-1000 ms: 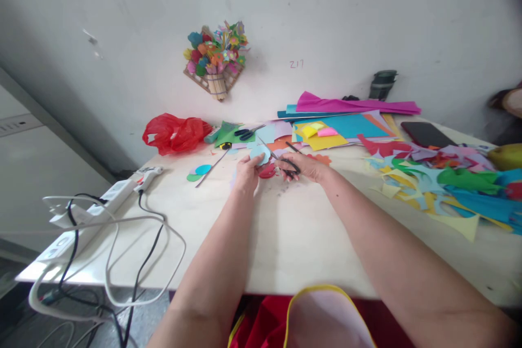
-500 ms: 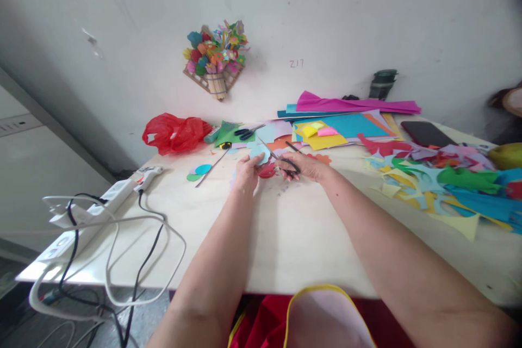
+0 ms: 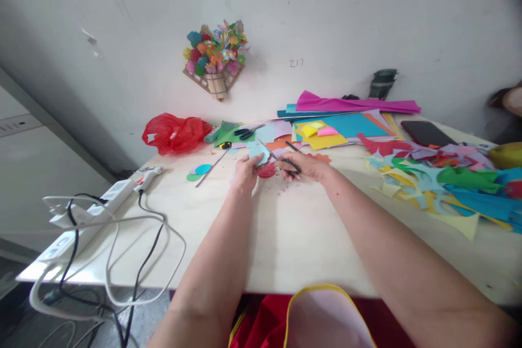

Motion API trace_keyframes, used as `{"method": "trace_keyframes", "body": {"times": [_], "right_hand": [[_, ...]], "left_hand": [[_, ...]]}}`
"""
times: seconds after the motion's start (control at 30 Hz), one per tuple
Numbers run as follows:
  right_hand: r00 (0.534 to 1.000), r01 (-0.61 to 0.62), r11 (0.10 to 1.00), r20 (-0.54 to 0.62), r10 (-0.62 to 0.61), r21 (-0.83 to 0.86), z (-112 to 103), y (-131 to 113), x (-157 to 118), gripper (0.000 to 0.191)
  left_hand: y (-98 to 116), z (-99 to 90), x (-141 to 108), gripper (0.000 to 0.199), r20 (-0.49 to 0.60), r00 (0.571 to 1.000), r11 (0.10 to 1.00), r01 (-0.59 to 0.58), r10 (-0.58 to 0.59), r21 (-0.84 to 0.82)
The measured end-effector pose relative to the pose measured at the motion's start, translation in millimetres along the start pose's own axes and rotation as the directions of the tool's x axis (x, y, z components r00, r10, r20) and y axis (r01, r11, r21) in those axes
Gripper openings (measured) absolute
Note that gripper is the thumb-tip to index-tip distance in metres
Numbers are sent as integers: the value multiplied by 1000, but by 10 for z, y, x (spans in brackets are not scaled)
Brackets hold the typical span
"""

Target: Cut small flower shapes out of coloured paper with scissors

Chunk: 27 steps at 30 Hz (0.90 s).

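Note:
My left hand (image 3: 246, 171) pinches a light blue piece of paper (image 3: 258, 153) above the middle of the table. Black-handled scissors (image 3: 290, 166) are gripped in my right hand (image 3: 306, 166), their blades pointing up and left to the edge of the blue paper. Whether the blades are cutting into it I cannot tell. Red paper pieces (image 3: 267, 171) lie just below the two hands, and an orange paper shape (image 3: 320, 158) is partly behind my right hand. Blue and green paper circles (image 3: 203, 169) rest on the table to the left of my left hand.
Paper scraps (image 3: 444, 179) heap at the right, near a dark phone (image 3: 428, 133). Coloured sheets (image 3: 350, 126) lie at the back. A red plastic bag (image 3: 175, 133) and second scissors (image 3: 247, 133) stand back left. Power strips (image 3: 98, 212) with looping cables occupy the left edge.
Both hands stay in nearly the same place, still holding the blue paper and the scissors. Only a very slight shift of the hands shows.

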State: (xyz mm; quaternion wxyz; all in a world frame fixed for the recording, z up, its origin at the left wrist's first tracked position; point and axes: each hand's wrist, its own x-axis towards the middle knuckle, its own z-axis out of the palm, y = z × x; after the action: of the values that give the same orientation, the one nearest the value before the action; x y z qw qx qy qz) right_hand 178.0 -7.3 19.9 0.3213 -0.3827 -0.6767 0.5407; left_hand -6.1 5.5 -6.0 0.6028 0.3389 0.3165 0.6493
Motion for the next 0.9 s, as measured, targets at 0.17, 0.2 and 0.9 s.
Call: {"method": "trace_keyframes", "body": {"times": [0.17,0.2,0.9], "right_hand": [[1000,-8,1000,13,8,-27,-23,23,14,29],[1000,-9,999,12,9,-31,-28,30,17,29],[999,-45,995,6,46,-87,-14,-63,-46,22]], "left_hand": [[20,7,-17,26,2,1000,1000,8,-8,20],[25,11,-23,25,3,1000,1000,9,-9,20],[53,2,-38,23,-11,999,999,39,-38,18]]}}
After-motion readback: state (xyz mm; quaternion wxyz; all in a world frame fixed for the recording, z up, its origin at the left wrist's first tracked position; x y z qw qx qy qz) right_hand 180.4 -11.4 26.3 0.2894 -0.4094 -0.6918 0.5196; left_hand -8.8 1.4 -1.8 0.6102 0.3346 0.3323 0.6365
